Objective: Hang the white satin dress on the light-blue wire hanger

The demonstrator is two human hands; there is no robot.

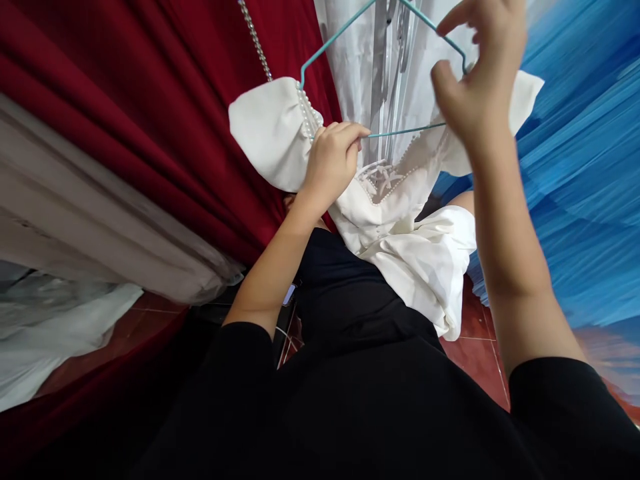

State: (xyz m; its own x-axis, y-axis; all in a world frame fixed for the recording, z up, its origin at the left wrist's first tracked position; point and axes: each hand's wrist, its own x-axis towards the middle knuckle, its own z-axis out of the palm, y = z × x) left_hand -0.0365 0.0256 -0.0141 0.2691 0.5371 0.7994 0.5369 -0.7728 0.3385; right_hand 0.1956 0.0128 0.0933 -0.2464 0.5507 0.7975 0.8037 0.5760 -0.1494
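Note:
A white dress (370, 207) with puffed sleeves, pearl-beaded edges and lacing at the bodice hangs on a thin teal wire hanger (333, 41). My left hand (334, 155) is closed around the hanger's lower bar, close to the left sleeve (273, 127). Over the hanger's right shoulder is my right hand (480, 80), its thumb and index finger spread apart. The index fingertip seems to touch the wire. Part of the right sleeve (525, 100) is behind that hand. The dress's skirt (430, 260) falls in folds below. The hanger's hook is out of frame.
Dark red drapery (165, 113) hangs at the left, beside pale sheer fabric (90, 207). A strand of shiny beads (256, 40) dangles above the left sleeve. White garments (345, 60) hang behind the hanger. Blue tulle (585, 180) fills the right side. Red tiles (477, 347) cover the floor.

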